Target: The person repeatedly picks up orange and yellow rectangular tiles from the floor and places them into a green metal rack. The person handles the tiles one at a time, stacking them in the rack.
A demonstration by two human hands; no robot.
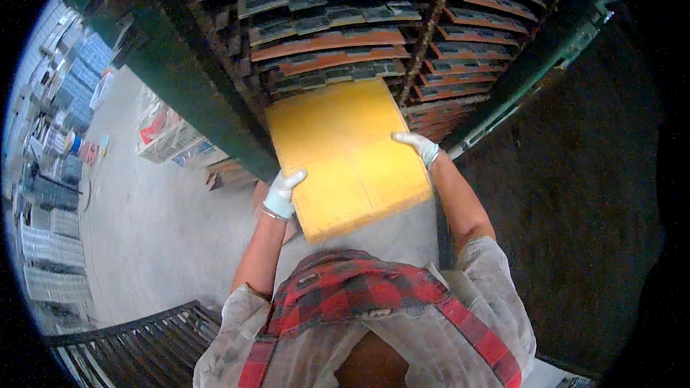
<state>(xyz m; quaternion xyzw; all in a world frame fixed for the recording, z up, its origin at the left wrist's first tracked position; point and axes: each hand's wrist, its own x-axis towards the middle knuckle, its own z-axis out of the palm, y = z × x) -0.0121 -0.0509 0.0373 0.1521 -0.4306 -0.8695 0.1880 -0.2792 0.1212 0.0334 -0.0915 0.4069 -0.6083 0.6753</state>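
Observation:
A wide yellow board (352, 162), with a faint line across its face and a worn near edge, is held out in front of me at a slight tilt. My left hand (282, 194), in a whitish glove, grips its left edge with the thumb on top. On the right edge, farther up, my right hand (421, 149) holds it the same way, also gloved. The fingers of both hands are hidden beneath the board. Its far end reaches the rack (424, 50), just below the stacked layers; I cannot tell whether it touches them.
Orange-brown boards (334, 47) carrying dark flat pieces (323, 11) fill the rack's levels. A green post (194, 97) stands left, another (517, 97) right. A white crate (162, 147) is on the grey floor (158, 244) at left. A dark slatted thing (144, 345) lies lower left.

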